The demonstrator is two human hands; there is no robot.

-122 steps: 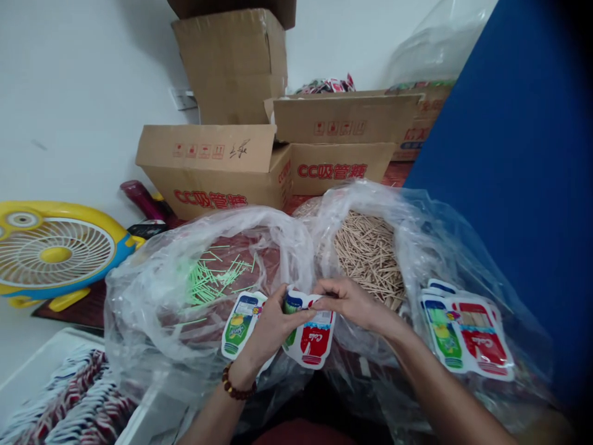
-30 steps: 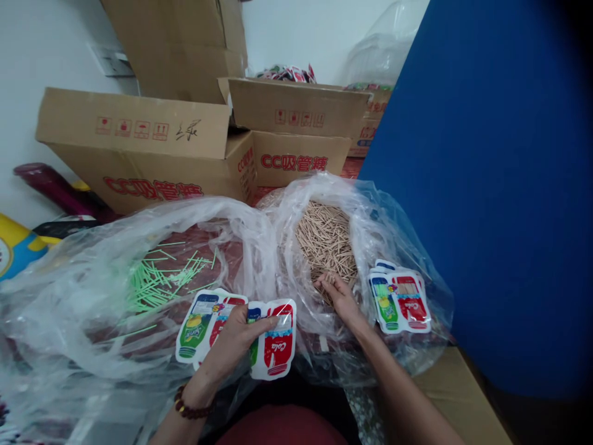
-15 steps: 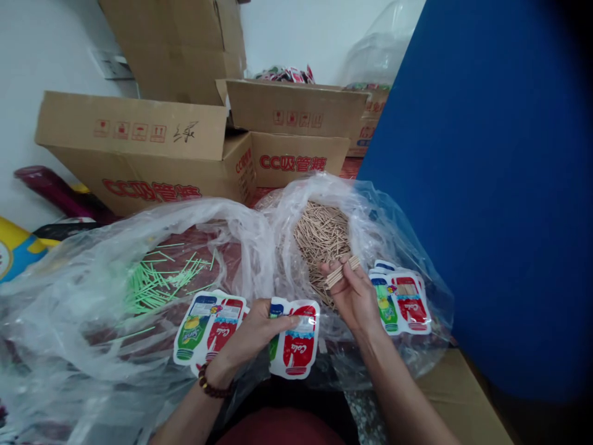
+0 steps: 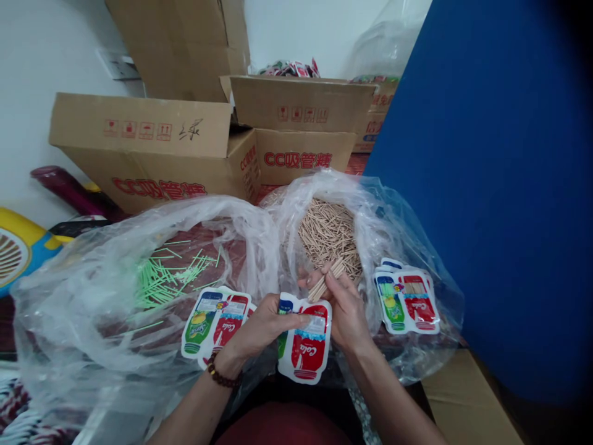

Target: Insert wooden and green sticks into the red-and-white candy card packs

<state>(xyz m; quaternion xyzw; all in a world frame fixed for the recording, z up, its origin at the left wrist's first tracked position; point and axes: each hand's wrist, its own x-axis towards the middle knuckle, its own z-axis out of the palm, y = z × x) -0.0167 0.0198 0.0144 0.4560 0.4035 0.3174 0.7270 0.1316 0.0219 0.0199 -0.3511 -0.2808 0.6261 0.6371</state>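
Note:
My left hand (image 4: 273, 324) grips a flat candy pouch (image 4: 306, 351) with a red cola bottle print, its thumb pressed across the front. Close above the pouch's top edge, my right hand (image 4: 340, 303) pinches a small bundle of brown candy sticks (image 4: 327, 279), tilted with the lower ends toward the pouch. Whether the sticks touch the pouch opening I cannot tell. Behind that hand, a clear plastic bag holds a heap of brown sticks (image 4: 327, 228). More pouches lie left, a green-and-red stack (image 4: 200, 324), and right, a pile (image 4: 407, 303) with sticks showing through its windows.
Green sticks (image 4: 160, 281) lie in an open plastic bag (image 4: 250, 228) at left. Cardboard boxes (image 4: 139, 145) stand along the back, and a blue panel (image 4: 500, 204) rises on the right. A yellow-and-blue fan-like object (image 4: 28, 247) is at far left.
My right hand has moved down and left with the brown candy sticks, from over the heap to the pouch's top edge. The bundle now slants more steeply. My left hand still grips the pouch.

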